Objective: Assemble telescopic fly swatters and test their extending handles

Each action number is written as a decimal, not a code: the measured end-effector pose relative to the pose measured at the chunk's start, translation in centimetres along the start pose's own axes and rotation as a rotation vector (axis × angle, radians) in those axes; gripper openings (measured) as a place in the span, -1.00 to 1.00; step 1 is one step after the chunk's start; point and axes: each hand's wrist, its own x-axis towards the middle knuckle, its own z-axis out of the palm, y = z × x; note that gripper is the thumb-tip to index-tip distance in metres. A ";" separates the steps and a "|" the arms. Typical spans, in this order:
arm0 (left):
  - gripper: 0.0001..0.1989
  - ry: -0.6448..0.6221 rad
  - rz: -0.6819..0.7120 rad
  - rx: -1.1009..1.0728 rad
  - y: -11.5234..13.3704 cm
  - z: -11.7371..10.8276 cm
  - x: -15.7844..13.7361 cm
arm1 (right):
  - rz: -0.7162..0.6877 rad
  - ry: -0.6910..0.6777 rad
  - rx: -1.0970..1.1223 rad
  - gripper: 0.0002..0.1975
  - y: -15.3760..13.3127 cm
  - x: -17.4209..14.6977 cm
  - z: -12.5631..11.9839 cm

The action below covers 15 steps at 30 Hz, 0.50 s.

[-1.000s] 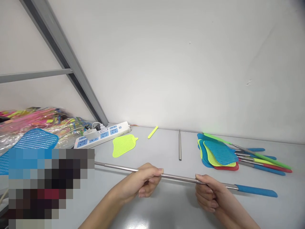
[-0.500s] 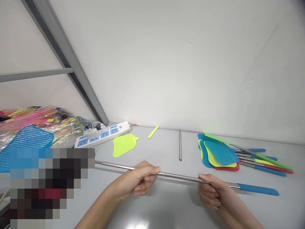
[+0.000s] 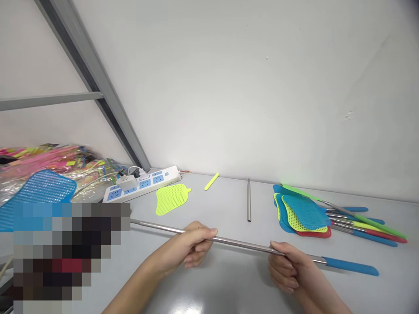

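A fly swatter with an extended telescopic metal rod (image 3: 244, 243) and a blue handle (image 3: 352, 266) spans both my hands. My left hand (image 3: 193, 246) is closed around the middle of the rod, thumb along the top. Further right, my right hand (image 3: 286, 266) grips the rod just short of the handle. At far left a blue mesh swatter head (image 3: 44, 187) shows in line with the rod; a blurred patch hides the stretch between them. Behind my hands lie a yellow-green mesh head (image 3: 172, 199), a yellow-green handle piece (image 3: 211, 181) and a loose metal tube (image 3: 249, 200).
A stack of several fly swatters (image 3: 304, 211) lies at the right of the grey table (image 3: 225, 205), handles pointing right. At back left are a white power strip (image 3: 144, 183) with plugs and plastic-wrapped colourful goods (image 3: 62, 165). A white wall (image 3: 229, 87) rises behind.
My right hand and the blue handle have shifted slightly left and down. My left hand has barely moved. Both keep their grip on the rod.
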 end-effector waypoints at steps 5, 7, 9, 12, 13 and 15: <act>-0.50 0.094 0.039 0.113 -0.3 0.3 -0.1 | 0.041 -0.033 0.105 -0.58 0.9 0.8 0.3; -0.48 0.091 0.044 0.154 -0.4 0.5 -0.1 | 0.015 -0.022 0.095 -0.57 0.9 0.9 0.4; -0.47 0.088 0.050 0.191 -0.4 0.7 -0.2 | -0.003 -0.004 0.075 -0.55 0.8 0.8 0.5; -0.46 0.101 0.053 0.228 -0.5 0.6 -0.2 | -0.022 0.044 0.056 -0.56 0.6 0.6 0.8; -0.45 0.102 0.055 0.234 -0.5 0.6 -0.2 | -0.026 0.060 0.054 -0.56 0.6 0.5 0.9; -0.45 0.100 0.065 0.234 -0.5 0.5 -0.2 | -0.031 0.078 0.053 -0.57 0.5 0.4 1.0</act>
